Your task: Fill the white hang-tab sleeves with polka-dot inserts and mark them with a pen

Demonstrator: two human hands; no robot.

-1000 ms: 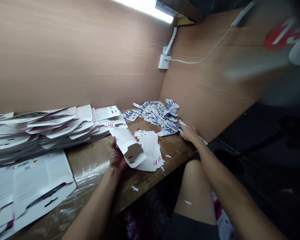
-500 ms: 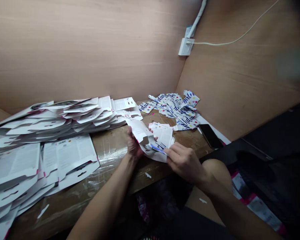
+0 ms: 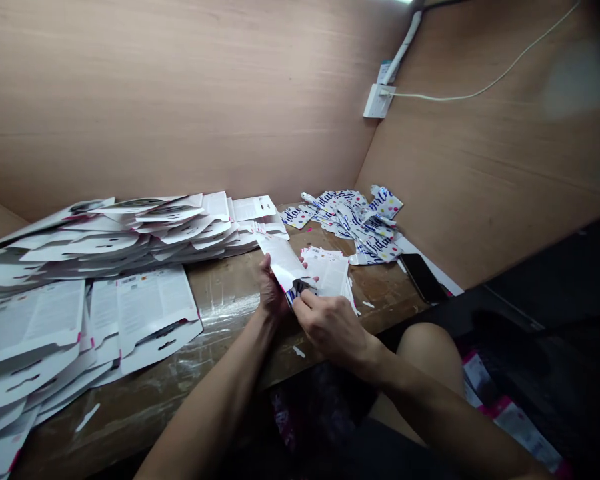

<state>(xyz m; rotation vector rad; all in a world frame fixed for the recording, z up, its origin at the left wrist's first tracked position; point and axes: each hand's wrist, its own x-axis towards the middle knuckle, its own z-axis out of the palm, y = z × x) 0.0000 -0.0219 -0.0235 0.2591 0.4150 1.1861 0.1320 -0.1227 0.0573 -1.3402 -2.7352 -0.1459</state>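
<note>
The left hand (image 3: pixel 274 293) curls its fingers around a white sleeve (image 3: pixel 283 259), held over the counter (image 3: pixel 225 297). The right hand (image 3: pixel 333 328) has its fingers bunched at the sleeve's open end; whether they grip anything is hidden.

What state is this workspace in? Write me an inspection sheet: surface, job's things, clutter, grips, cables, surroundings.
Surface: brown tabletop, glossy in patches.
Job's things: white card sleeve, held; hang-hole sleeves stacked at left; blue-lettered packets piled toward the back corner.
Clutter: white scraps; black smartphone near the right panel.
Grips: left grip holds the white card sleeve; right grip at its open end.
Cables: thin white cord running from white socket box.
Surroundings: brown panels behind and right.
</note>
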